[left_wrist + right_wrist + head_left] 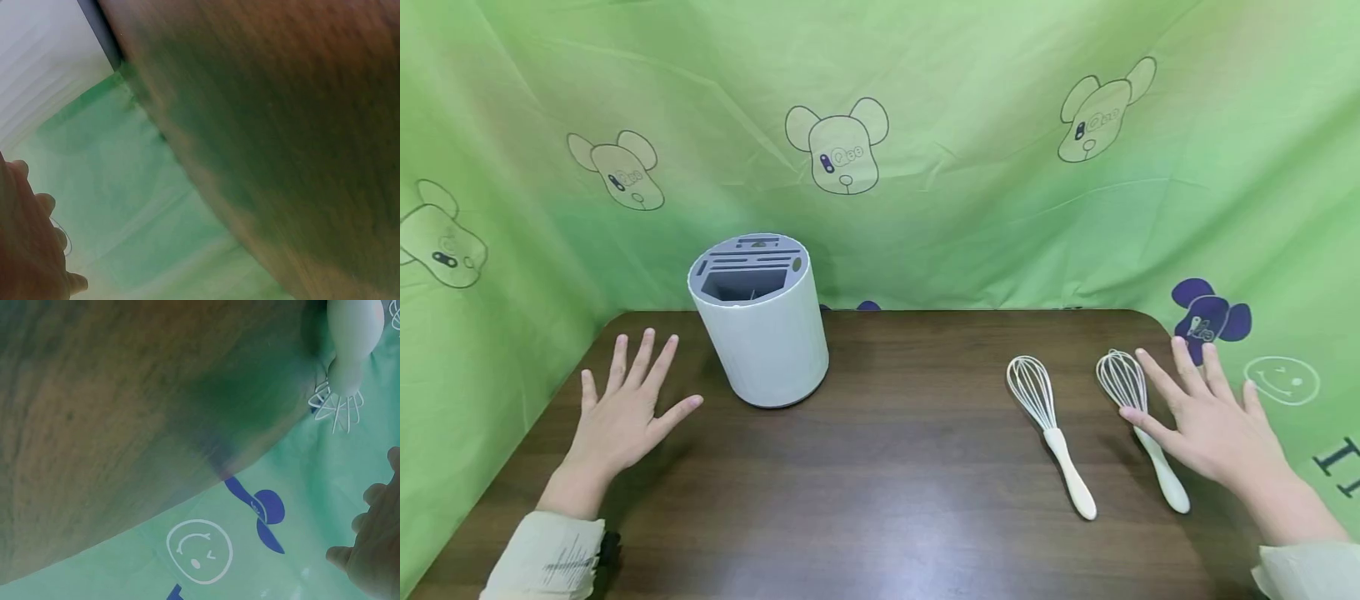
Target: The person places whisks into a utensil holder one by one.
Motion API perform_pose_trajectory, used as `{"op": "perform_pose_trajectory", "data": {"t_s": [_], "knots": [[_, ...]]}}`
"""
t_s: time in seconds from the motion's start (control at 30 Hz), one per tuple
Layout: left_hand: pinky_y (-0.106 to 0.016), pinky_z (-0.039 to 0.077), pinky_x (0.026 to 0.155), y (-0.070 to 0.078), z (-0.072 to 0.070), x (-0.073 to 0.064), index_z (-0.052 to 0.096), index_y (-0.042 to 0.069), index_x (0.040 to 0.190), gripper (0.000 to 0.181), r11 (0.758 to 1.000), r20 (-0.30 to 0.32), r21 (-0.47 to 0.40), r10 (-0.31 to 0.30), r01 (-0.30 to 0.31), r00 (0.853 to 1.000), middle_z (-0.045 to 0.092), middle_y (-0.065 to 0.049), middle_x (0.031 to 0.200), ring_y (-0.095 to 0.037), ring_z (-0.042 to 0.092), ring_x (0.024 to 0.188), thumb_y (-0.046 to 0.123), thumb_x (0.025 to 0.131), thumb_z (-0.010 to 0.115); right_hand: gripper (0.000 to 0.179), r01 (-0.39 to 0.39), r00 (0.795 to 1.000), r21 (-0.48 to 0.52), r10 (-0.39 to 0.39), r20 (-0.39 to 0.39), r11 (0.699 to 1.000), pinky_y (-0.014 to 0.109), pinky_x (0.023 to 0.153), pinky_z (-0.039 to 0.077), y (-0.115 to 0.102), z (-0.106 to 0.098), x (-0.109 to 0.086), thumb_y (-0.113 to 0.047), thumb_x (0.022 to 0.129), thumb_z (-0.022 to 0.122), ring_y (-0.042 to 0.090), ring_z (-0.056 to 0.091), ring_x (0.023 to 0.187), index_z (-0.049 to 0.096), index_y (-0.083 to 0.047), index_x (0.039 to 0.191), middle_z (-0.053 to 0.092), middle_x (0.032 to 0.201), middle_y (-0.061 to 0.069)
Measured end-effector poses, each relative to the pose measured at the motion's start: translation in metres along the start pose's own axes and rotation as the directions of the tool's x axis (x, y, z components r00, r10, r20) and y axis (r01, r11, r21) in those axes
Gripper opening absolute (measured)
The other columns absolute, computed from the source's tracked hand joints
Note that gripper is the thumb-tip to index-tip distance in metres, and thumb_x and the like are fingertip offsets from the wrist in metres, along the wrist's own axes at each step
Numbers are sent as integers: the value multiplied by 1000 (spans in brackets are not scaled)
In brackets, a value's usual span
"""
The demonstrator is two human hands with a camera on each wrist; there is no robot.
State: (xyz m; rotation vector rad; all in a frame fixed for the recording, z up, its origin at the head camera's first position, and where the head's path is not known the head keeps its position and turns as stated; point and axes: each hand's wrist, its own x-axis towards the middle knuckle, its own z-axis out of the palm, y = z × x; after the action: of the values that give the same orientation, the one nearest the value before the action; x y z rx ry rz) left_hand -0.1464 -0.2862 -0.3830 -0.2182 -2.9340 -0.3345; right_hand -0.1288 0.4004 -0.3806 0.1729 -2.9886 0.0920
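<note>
Spread wide, my left hand (623,417) is over the table's left side with nothing in its fingers. Just right of it stands a white oval utensil holder (763,342) with a grey slotted top; part of its side shows in the left wrist view. Two cream whisks lie on the right, their wires toward the back. The nearer-to-centre whisk (1054,442) is apart from both hands. My right hand (1217,425), fingers spread and holding nothing, hovers by the other whisk (1161,467) and covers a bit of it. In the right wrist view, a whisk handle (355,331) appears at top right.
The dark brown wooden table (880,483) has rounded back corners. A green cloth (955,225) printed with bear heads hangs behind it and at both sides. A dark band (610,547) shows at my left wrist.
</note>
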Motion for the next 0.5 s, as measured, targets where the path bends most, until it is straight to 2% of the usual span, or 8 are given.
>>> {"op": "perform_pose_trajectory", "data": {"t_s": [0.3, 0.5], "knots": [[-82, -9, 106, -1, -3, 2, -3, 32, 160, 89, 1000, -9, 19, 2, -2, 1000, -13, 2, 167, -27, -25, 152, 66, 95, 46, 84, 1, 1000, -13, -1, -1, 1000, 84, 100, -1, 3, 6, 0, -58, 96, 51, 38, -27, 148, 2, -34, 160, -20, 164, 11], [-82, -9, 105, -5, -6, 1, -3, 32, 160, 89, 1000, -19, 24, -3, 3, 1000, -13, 1, 167, -27, -25, 152, 66, 95, 46, 84, 2, 1000, 12, -2, -17, 1000, 84, 100, 0, -6, 11, 6, -58, 96, 51, 34, -28, 148, 3, -34, 160, -19, 164, 11]]}}
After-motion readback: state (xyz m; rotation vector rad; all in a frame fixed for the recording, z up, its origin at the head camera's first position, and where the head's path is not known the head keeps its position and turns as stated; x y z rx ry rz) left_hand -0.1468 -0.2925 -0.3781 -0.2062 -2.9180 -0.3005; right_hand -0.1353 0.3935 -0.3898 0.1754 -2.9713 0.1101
